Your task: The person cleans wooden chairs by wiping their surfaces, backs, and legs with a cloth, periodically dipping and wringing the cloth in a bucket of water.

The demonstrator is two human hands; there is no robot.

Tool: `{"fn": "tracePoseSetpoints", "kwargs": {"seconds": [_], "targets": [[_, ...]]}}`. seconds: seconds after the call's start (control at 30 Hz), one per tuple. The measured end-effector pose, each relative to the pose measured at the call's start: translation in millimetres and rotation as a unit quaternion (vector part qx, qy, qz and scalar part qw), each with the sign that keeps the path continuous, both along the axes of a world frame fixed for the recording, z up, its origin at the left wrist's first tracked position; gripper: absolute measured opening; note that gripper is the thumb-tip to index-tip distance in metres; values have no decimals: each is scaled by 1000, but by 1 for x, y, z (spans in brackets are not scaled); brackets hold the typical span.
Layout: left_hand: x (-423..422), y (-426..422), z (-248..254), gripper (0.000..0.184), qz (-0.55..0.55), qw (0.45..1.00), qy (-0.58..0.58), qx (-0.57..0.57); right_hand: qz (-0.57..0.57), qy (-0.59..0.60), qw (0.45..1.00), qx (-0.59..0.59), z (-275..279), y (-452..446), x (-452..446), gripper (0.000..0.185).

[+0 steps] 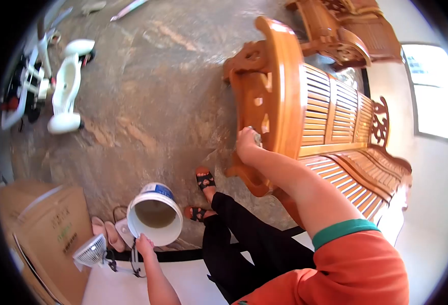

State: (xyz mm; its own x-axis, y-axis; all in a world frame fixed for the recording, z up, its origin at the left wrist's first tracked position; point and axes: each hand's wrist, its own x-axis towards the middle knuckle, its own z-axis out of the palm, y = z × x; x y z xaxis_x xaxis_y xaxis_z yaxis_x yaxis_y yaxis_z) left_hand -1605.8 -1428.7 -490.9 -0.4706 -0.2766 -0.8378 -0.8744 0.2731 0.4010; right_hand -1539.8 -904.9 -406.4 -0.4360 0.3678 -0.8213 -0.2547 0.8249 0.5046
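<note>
My left hand [143, 244] is closed on the near rim of a white bucket [169, 236]. The bucket has a blue label and murky brownish water [155, 214] inside, and it tips toward me. With my arm stretched out, my right hand [246, 142] presses against the carved side of a wooden bench [285, 91]. Its fingers are closed around a small greyish cloth [257, 137], of which only an edge shows. The bench is glossy orange-brown with a slatted back and seat.
A large cardboard box [46, 234], a small white fan [91, 250] and pink slippers [113, 236] stand left of the bucket. A white hoverboard [66, 86] lies farther off on the brown stone floor [147, 101]. More carved wooden furniture [331, 35] stands beyond the bench.
</note>
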Motion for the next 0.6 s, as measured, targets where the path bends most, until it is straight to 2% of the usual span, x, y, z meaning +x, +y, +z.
{"fn": "tracePoseSetpoints", "kwargs": {"seconds": [0.07,0.17,0.3,0.33,0.4,0.47,0.5,0.57,0.6], "targets": [[-3,10,7,21,-10,1000,-6,17,-62,50,993,-88,63,-1,-14,35],[4,27,11,22,-13,996,-31,79,-42,230,964,-127,140,2,-1,33],[6,51,24,25,-60,993,-44,87,-25,488,864,-123,201,34,40,30],[3,43,16,23,-63,994,-48,70,-40,533,834,-140,203,47,54,36],[-7,54,33,22,-53,993,-50,90,-55,569,811,-127,176,76,87,51],[-15,68,46,23,-44,994,-60,80,-240,447,858,-85,161,80,106,66],[-17,71,59,24,-29,994,-65,79,-221,459,856,-93,137,83,120,73],[-28,62,75,26,-34,995,-52,81,-283,493,819,-79,146,66,113,68],[-33,55,88,27,-52,989,-29,133,-306,503,805,-74,148,59,111,63]]}}
